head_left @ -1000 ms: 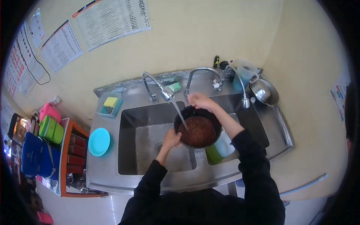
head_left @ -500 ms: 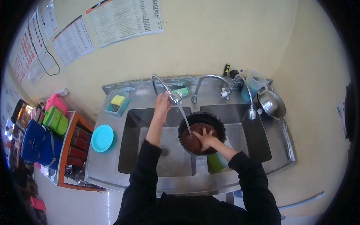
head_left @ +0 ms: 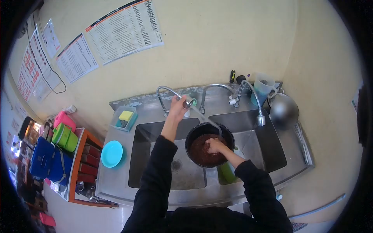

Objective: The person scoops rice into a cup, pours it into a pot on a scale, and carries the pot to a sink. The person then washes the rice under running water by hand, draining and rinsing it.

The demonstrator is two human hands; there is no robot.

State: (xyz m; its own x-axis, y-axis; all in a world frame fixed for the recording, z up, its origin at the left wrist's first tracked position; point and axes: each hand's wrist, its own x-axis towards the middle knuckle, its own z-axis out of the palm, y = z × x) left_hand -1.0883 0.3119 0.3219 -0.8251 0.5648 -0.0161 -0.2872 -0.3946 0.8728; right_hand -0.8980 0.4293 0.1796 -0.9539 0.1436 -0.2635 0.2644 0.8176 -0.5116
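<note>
At the left faucet (head_left: 166,90), my left hand (head_left: 178,108) grips the metal spout head (head_left: 189,102). Water (head_left: 208,119) runs from it at a slant into a black pot (head_left: 187,145). The pot rests over the divider between the two basins. Inside lie wet reddish-brown grains (head_left: 200,152) in dark water; their exact kind is unclear. My right hand (head_left: 215,146) is down in the pot, its fingers curled into the grains and the fingertips partly hidden.
A cyan bowl (head_left: 112,154) and a tub with a yellow sponge (head_left: 126,115) stand on the left counter. A green item (head_left: 228,173) lies in the right basin (head_left: 268,155). At right are a pitcher (head_left: 263,87), a steel bowl (head_left: 284,110) and a whisk (head_left: 305,143).
My left hand has tilted the spout head, so the stream lands farther right in the pot. My right hand's fingers went from spread to curled. The camera view has shifted.
</note>
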